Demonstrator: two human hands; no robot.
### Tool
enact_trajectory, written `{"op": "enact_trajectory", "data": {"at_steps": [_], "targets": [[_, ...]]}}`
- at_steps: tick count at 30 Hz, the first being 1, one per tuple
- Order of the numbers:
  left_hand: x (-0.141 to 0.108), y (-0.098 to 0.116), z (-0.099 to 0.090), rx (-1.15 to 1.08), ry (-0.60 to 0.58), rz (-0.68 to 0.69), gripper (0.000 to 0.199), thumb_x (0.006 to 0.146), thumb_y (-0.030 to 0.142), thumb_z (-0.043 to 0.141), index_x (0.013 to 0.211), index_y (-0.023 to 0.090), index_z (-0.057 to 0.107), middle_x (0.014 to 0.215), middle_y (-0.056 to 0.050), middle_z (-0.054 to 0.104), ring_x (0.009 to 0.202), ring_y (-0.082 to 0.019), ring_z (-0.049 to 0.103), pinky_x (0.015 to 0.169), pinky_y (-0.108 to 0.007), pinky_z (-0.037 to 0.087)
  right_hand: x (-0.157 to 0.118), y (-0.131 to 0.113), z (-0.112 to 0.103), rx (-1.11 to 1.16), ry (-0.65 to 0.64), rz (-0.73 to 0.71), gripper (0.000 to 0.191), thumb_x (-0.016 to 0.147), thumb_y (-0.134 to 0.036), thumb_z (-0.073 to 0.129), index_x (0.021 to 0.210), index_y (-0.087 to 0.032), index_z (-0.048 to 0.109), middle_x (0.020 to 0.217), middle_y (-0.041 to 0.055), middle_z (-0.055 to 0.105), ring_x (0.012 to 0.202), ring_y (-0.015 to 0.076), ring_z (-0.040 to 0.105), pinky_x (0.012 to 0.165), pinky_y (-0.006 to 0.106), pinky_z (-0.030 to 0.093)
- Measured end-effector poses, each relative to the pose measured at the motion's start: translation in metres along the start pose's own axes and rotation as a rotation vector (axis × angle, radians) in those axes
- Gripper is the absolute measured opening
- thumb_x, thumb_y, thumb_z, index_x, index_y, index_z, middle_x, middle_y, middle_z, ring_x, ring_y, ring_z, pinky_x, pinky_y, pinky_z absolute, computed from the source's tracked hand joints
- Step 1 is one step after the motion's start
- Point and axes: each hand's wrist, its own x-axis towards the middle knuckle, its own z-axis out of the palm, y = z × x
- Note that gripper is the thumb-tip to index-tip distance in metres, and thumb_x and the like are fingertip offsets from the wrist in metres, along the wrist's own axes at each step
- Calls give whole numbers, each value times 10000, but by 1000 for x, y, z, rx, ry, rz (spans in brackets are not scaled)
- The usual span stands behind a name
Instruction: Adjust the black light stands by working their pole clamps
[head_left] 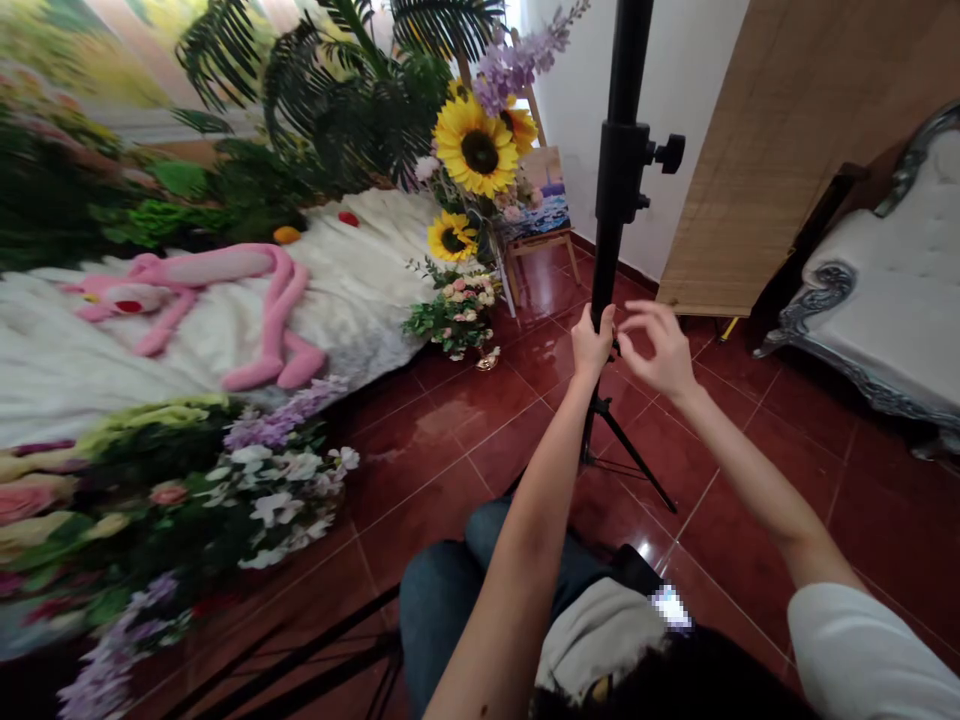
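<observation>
A black tripod stand point(609, 240) rises in front of me, its legs spread on the floor. Around its pole, low down, my left hand point(592, 343) is wrapped with the thumb upward. Just right of the pole hovers my right hand point(658, 350), fingers curved and apart, holding nothing I can see. A small dark knob point(616, 348) sits between the two hands, partly hidden. Higher on the pole is a black collar point(622, 172) with a larger tightening knob point(670, 154) sticking out to the right.
Left lies a pink plush toy point(217, 265) on white fur fabric point(367, 250), surrounded by artificial flowers point(277, 490) and sunflowers point(478, 148). A white tufted sofa point(892, 270) stands right. Other black stand legs point(322, 650) cross the red tiled floor point(427, 480) at lower left.
</observation>
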Motion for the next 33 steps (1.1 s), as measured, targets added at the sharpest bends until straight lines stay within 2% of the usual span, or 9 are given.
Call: {"op": "enact_trajectory", "data": {"at_steps": [2,4,9,14,19,25,28,30,33], "targets": [[0,0,0,7,8,-2,590,869,756,424,870,200,620,669,-19,637,585,-119,578,605,-258,417,-36,7,4,-110,-87,-125,78,893,-201,609,952,-219,657,1167,82,714,1155,232,664,984,411,563],[0,-1,0,9,13,-3,579,873,750,423,856,204,615,654,-10,626,564,-112,569,600,-255,416,-62,15,9,-165,-170,-158,168,895,-163,579,1013,-220,683,1200,80,719,1196,236,657,1010,419,556],[0,-2,1,0,4,0,570,886,738,408,866,206,610,657,0,627,570,-106,583,612,-246,431,-87,28,23,-180,-245,-87,397,922,-101,473,1277,-188,628,1426,122,591,1411,252,489,1135,500,456],[1,-4,1,-6,4,7,553,891,728,413,846,210,600,671,-3,640,577,-104,592,625,-243,445,-81,37,35,-154,-141,67,343,975,-143,440,1233,-223,652,1373,114,627,1361,239,538,1095,486,480],[1,-5,2,-4,-2,4,545,894,721,417,855,212,607,679,-8,642,582,-103,591,620,-241,447,-62,39,43,-34,-25,174,156,955,-272,560,1054,-218,667,1088,105,726,1073,237,683,984,451,545],[1,-3,0,-16,-4,5,559,892,726,416,876,204,613,681,-12,638,588,-109,594,611,-244,442,-56,24,50,290,164,514,400,841,-421,723,1155,-231,563,934,41,724,847,182,720,790,334,606],[0,-2,0,-28,-6,9,557,888,729,421,872,204,609,681,-11,637,577,-108,586,606,-246,439,-55,17,51,325,164,582,356,843,-447,705,1101,-245,566,857,6,705,794,164,717,781,312,602],[0,-1,0,-30,-7,3,558,884,734,421,868,207,605,682,-10,637,557,-104,573,593,-247,434,-52,15,54,378,182,677,339,852,-464,681,1077,-250,546,751,-28,669,680,144,698,688,275,593],[0,0,0,-22,-4,-7,556,882,739,418,843,212,592,667,-9,629,535,-101,555,575,-249,424,-43,16,64,603,239,977,309,880,-467,621,1047,-249,480,627,-67,622,491,120,635,505,223,536]]}}
